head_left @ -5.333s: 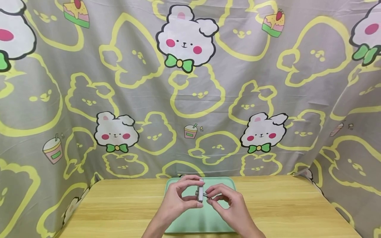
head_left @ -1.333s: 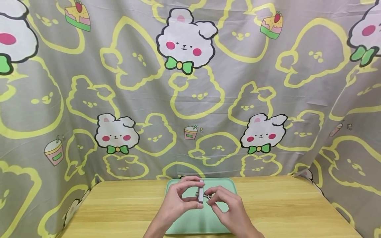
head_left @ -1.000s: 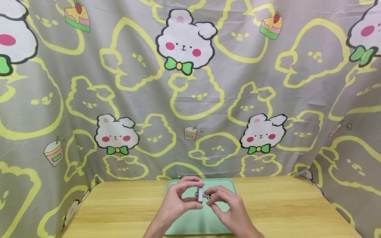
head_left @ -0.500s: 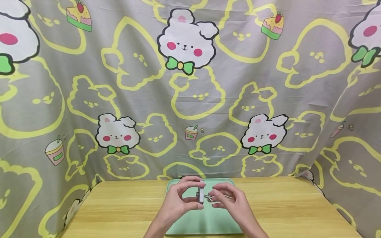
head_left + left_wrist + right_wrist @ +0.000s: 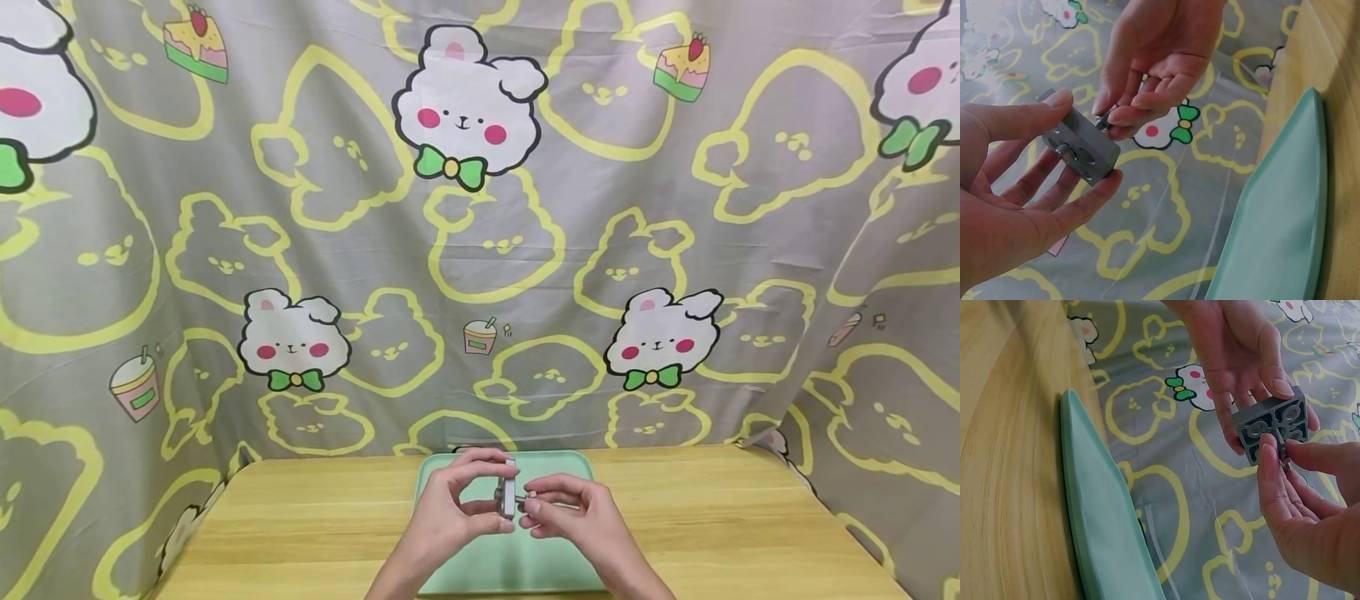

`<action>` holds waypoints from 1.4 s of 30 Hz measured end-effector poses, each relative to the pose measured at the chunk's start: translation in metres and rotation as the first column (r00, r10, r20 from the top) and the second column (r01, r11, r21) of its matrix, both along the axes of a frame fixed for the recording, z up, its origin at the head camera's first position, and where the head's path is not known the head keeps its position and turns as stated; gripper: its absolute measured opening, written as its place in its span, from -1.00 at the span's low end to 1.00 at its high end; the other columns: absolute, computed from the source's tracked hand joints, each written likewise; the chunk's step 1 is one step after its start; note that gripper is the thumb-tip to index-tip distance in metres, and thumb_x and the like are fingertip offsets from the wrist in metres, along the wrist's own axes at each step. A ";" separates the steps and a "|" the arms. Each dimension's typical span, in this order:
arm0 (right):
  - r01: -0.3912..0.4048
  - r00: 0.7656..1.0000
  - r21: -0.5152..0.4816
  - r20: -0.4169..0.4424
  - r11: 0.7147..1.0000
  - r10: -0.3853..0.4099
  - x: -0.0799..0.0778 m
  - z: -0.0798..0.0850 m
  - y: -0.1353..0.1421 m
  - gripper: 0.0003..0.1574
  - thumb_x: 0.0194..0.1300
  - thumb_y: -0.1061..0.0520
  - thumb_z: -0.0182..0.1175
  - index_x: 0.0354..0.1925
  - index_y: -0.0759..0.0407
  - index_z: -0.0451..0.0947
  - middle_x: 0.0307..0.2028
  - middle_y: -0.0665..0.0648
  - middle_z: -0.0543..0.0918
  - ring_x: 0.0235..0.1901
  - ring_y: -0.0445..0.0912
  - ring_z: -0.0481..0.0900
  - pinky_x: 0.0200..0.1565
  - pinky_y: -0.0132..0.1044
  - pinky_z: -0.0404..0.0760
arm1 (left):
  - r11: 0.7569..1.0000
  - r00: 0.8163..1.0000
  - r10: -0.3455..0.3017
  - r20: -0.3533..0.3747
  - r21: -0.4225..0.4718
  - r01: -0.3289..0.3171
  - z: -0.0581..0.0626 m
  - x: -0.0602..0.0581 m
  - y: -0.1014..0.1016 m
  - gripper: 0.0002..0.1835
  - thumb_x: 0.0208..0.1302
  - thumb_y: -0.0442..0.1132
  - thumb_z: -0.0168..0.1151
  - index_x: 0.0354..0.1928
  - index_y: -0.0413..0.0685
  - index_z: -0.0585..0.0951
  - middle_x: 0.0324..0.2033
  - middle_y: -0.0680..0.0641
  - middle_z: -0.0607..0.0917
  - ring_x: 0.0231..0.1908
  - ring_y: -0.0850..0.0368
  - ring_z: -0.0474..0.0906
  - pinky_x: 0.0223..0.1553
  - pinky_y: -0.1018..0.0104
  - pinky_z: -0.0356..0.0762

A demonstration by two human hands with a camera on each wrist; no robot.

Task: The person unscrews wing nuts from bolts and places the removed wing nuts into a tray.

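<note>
My left hand (image 5: 442, 512) holds a grey metal block (image 5: 1094, 140) by its edges, thumb on one side and fingertips on the other, raised over the tray. Round holes show in one face, with a short round stud (image 5: 1066, 152) in one of them. The opposite face is ribbed, with round recesses. From that face sticks out a thin metal rod (image 5: 1280, 449). Thumb and fingers of my right hand (image 5: 585, 517) pinch the rod close to the block and hide most of it, so I cannot tell its exact kind.
A mint-green tray (image 5: 517, 575) lies on the wooden table (image 5: 315, 525) beneath both hands. Behind the table and along its sides hangs a grey curtain (image 5: 480, 275) printed with rabbits and yellow outlines.
My right hand shifts its grip on the rod: half a second ago the fingers were spread with a thin length showing past them; now they pinch beside the block. The left hand stays nearly still.
</note>
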State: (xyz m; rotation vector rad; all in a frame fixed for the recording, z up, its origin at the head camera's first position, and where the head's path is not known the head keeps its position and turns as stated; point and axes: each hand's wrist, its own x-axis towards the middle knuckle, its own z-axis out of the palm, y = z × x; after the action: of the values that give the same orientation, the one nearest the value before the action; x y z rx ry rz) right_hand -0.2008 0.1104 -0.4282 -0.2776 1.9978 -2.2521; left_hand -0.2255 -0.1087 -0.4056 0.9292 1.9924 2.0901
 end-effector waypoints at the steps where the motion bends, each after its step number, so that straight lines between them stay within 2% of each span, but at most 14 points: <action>1: 0.005 1.000 0.004 -0.014 1.000 -0.004 0.000 0.000 -0.001 -0.56 0.39 0.16 0.36 0.08 0.46 0.58 -0.15 0.25 0.74 -0.20 0.05 0.79 -0.12 -0.14 0.81 | 1.000 1.000 0.001 -0.001 0.001 -0.001 0.000 0.000 0.000 -0.50 0.03 -0.55 0.53 0.09 -0.25 0.71 0.22 -0.29 0.50 0.24 -0.01 0.46 0.07 0.06 0.71; 12: 0.085 0.982 0.082 -0.173 0.993 -0.070 0.001 -0.001 -0.005 -0.71 0.36 0.17 0.37 -0.07 0.38 0.64 -0.07 0.32 0.68 -0.15 0.04 0.76 -0.11 -0.12 0.81 | 0.999 1.000 -0.012 -0.010 0.041 0.013 -0.001 -0.003 -0.004 -0.47 0.02 -0.50 0.57 0.11 -0.29 0.69 0.23 -0.36 0.48 0.21 -0.03 0.50 0.06 0.00 0.72; 18: 0.128 0.928 0.106 -0.364 0.986 -0.081 0.002 -0.006 -0.007 -0.86 0.31 0.25 0.41 -0.17 0.26 0.69 -0.07 0.28 0.69 -0.09 0.00 0.73 -0.07 -0.17 0.79 | 0.999 1.000 -0.007 0.006 0.042 0.007 0.001 -0.004 -0.004 -0.47 0.02 -0.50 0.57 0.12 -0.27 0.70 0.23 -0.34 0.50 0.21 -0.05 0.51 0.05 -0.03 0.72; 21: 0.184 0.830 0.164 -0.554 0.969 -0.064 0.002 -0.011 -0.008 -0.85 0.29 0.29 0.41 -0.19 0.10 0.71 -0.10 0.17 0.71 -0.07 -0.05 0.71 -0.08 -0.20 0.79 | 0.999 1.000 0.000 0.013 0.036 0.000 0.002 -0.004 -0.004 -0.46 0.02 -0.50 0.57 0.12 -0.29 0.69 0.23 -0.35 0.49 0.21 -0.05 0.50 0.04 -0.02 0.73; 24: 0.302 0.646 0.214 -0.763 0.929 -0.034 -0.001 -0.016 -0.010 -0.66 0.21 0.39 0.45 -0.19 -0.03 0.70 -0.11 0.08 0.71 -0.09 -0.07 0.70 -0.11 -0.30 0.78 | 0.999 1.000 0.011 0.017 0.032 -0.011 0.002 -0.004 -0.005 -0.46 0.02 -0.50 0.57 0.13 -0.27 0.70 0.24 -0.36 0.48 0.22 -0.04 0.49 0.04 -0.02 0.73; 27: 0.399 0.471 0.214 -0.882 0.892 0.000 -0.004 -0.017 -0.011 -0.49 0.06 0.48 0.49 -0.17 -0.07 0.69 -0.09 0.04 0.70 -0.11 -0.07 0.70 -0.06 -0.43 0.72 | 0.999 0.999 0.026 0.033 0.030 -0.027 0.002 -0.004 -0.006 -0.45 -0.01 -0.50 0.58 0.11 -0.22 0.71 0.24 -0.32 0.49 0.23 -0.01 0.49 0.04 -0.03 0.73; 28: 0.415 0.438 0.210 -0.899 0.885 0.008 -0.005 -0.018 -0.011 -0.46 0.03 0.50 0.50 -0.17 -0.06 0.69 -0.08 0.05 0.69 -0.11 -0.06 0.69 -0.03 -0.46 0.70 | 0.999 0.999 0.028 0.040 0.030 -0.029 0.002 -0.004 -0.007 -0.45 -0.01 -0.51 0.58 0.11 -0.21 0.71 0.25 -0.32 0.49 0.24 0.00 0.49 0.05 -0.03 0.73; 29: 0.419 0.426 0.209 -0.905 0.884 0.012 -0.006 -0.017 -0.011 -0.45 0.01 0.51 0.50 -0.16 -0.05 0.69 -0.07 0.05 0.69 -0.10 -0.06 0.69 0.00 -0.47 0.68 | 0.999 0.999 0.028 0.045 0.031 -0.030 0.001 -0.004 -0.007 -0.45 -0.02 -0.51 0.59 0.11 -0.21 0.72 0.25 -0.31 0.49 0.24 0.01 0.48 0.05 -0.03 0.73; 31: 0.396 0.450 0.214 -0.893 0.893 0.014 -0.005 -0.017 -0.010 -0.46 0.03 0.49 0.51 -0.15 -0.06 0.69 -0.07 0.06 0.69 -0.08 -0.07 0.68 0.00 -0.46 0.69 | 0.999 0.998 0.030 0.048 0.029 -0.032 0.001 -0.004 -0.007 -0.45 -0.02 -0.51 0.59 0.11 -0.21 0.72 0.25 -0.29 0.50 0.25 0.00 0.47 0.05 -0.01 0.73; 33: 0.352 0.521 0.216 -0.853 0.911 0.002 -0.004 -0.015 -0.009 -0.55 0.12 0.42 0.50 -0.13 -0.03 0.68 -0.06 0.07 0.69 -0.08 -0.06 0.69 -0.02 -0.39 0.73 | 0.999 0.999 0.031 0.040 0.028 -0.032 0.001 -0.004 -0.008 -0.45 -0.01 -0.50 0.59 0.11 -0.22 0.71 0.25 -0.29 0.50 0.26 -0.01 0.47 0.04 0.00 0.73; 36: 0.283 0.694 0.196 -0.717 0.939 -0.060 0.000 -0.010 -0.009 -0.73 0.27 0.29 0.44 -0.10 0.02 0.69 -0.06 0.09 0.71 -0.05 -0.06 0.71 -0.06 -0.26 0.78 | 0.999 0.999 0.034 0.022 0.024 -0.035 0.001 -0.004 -0.008 -0.46 0.00 -0.49 0.58 0.11 -0.24 0.71 0.22 -0.28 0.52 0.25 -0.03 0.48 0.04 0.01 0.74; 39: 0.253 0.857 0.158 -0.495 0.954 -0.146 0.002 -0.006 -0.010 -0.81 0.36 0.16 0.39 -0.07 0.13 0.69 -0.07 0.14 0.71 -0.09 -0.07 0.74 -0.06 -0.22 0.79 | 0.999 0.999 0.034 0.015 0.022 -0.034 0.002 -0.004 -0.007 -0.46 0.00 -0.51 0.58 0.11 -0.27 0.70 0.22 -0.31 0.51 0.23 -0.02 0.49 0.03 0.02 0.74; 40: 0.246 0.896 0.141 -0.410 0.959 -0.170 0.002 -0.005 -0.010 -0.79 0.37 0.14 0.38 -0.06 0.16 0.68 -0.08 0.17 0.71 -0.10 -0.06 0.75 -0.07 -0.22 0.79 | 0.999 0.999 0.034 0.014 0.018 -0.035 0.002 -0.004 -0.006 -0.46 -0.01 -0.51 0.58 0.11 -0.28 0.70 0.22 -0.32 0.51 0.22 -0.01 0.50 0.03 0.03 0.74; 42: 0.225 0.943 0.106 -0.272 0.969 -0.189 0.002 -0.003 -0.009 -0.71 0.39 0.12 0.36 -0.02 0.27 0.66 -0.09 0.24 0.71 -0.14 -0.03 0.77 -0.09 -0.20 0.80 | 0.999 0.999 0.034 0.013 0.012 -0.034 0.002 -0.004 -0.005 -0.45 -0.02 -0.53 0.58 0.10 -0.30 0.70 0.23 -0.35 0.50 0.21 -0.01 0.51 0.03 0.04 0.74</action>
State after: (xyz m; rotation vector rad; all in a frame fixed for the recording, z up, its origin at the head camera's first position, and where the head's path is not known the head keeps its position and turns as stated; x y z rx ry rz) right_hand -0.1992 0.1015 -0.4312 -0.3836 2.4077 -2.2869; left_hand -0.2293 -0.1139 -0.4033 0.8885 2.0054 2.1223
